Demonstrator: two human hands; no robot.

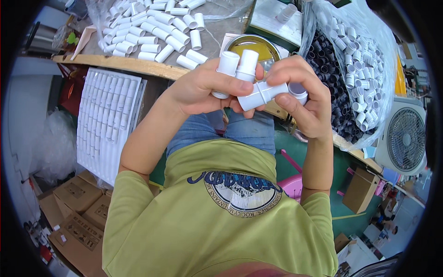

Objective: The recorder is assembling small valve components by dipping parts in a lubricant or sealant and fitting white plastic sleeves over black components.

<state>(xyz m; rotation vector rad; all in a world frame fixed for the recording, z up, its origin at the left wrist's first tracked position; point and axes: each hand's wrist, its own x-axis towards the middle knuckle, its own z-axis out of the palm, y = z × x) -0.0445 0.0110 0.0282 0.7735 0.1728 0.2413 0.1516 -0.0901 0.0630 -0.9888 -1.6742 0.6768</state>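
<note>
White, the collared tube (264, 93) slanted up rightward, our left fingers (235, 84) gripping its lower end plus two upright tubes (248, 63), our right fingers (291, 105) pinching its upper; beyond, loose tubes (157, 31) lay on the counter (138, 67).

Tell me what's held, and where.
Left hand and right hand pinch opposite ends of a white ringed tube. Left also holds two white tubes by their sides; right, another white piece.

2 white tubes (248, 63) are held nearly upright beside 1 tilted, ringed white tube (252, 98) and 1 open-ended white tube (301, 97).
</note>
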